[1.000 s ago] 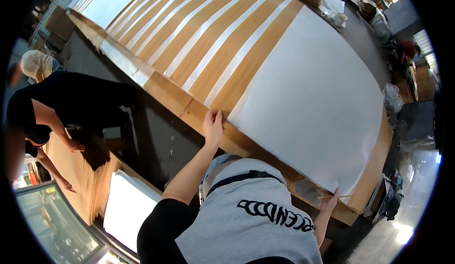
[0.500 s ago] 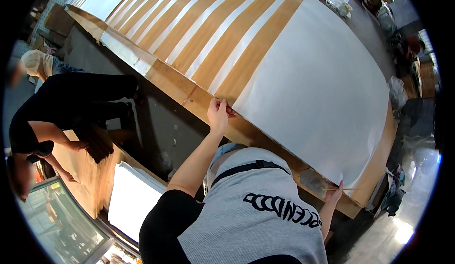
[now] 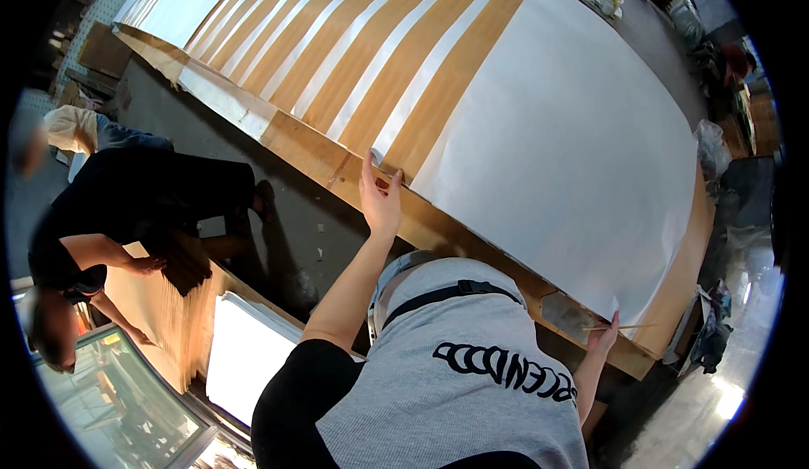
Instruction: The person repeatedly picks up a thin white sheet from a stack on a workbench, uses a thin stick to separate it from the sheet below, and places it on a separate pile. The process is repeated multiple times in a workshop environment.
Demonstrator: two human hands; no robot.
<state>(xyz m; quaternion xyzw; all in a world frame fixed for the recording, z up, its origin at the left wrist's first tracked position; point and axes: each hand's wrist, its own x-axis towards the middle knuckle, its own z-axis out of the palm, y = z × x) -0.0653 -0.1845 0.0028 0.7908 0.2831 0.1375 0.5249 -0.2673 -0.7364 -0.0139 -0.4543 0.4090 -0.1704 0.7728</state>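
A large white sheet (image 3: 565, 157) lies over the near right part of the table. To its left, brown sheets (image 3: 455, 73) and white strips alternate in a staggered, overlapping row. My left hand (image 3: 382, 203) is at the near edge of this row, thumb and forefinger spread apart. The forefinger tip meets the slightly lifted end of a white strip (image 3: 404, 115), and the thumb is by the brown sheet's edge. My right hand (image 3: 599, 339) is closed around a thin wooden stick (image 3: 639, 326) at the white sheet's near right corner. Its fingertips touch that corner; some fingers are hidden.
The wooden table edge (image 3: 308, 149) runs diagonally before me. At left, a person in black (image 3: 152, 191) bends over a stack of brown sheets (image 3: 181, 326). Beside it lies a white stack (image 3: 249, 355). Plastic bags (image 3: 713, 149) stand beyond the table's right end.
My left hand has loosened from a pinch at the brown sheet's edge and spread toward the strip on its left. The right hand stays at the corner with the stick. The person at left has shifted slightly.
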